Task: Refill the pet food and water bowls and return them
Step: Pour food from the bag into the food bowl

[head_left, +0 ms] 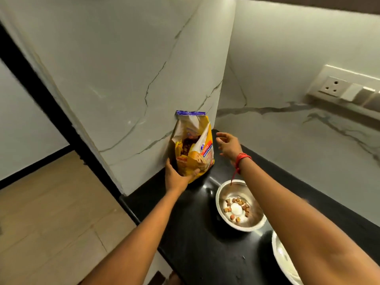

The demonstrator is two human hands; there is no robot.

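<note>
A yellow pet food bag (193, 145) stands upright and torn open against the marble wall at the back of the black counter (197, 243). My left hand (176, 175) grips the bag at its base. My right hand (228, 146) hovers just right of the bag, fingers spread, holding nothing. A steel bowl (239, 206) with a few brown kibble pieces sits on the counter under my right forearm. A second steel bowl (281, 262) shows partly at the lower right; my arm hides its contents.
Marble walls (127, 79) close the counter's left and back sides. A socket and switch panel (347, 87) is on the right wall. The counter edge drops to a tiled floor (57, 223) at the left.
</note>
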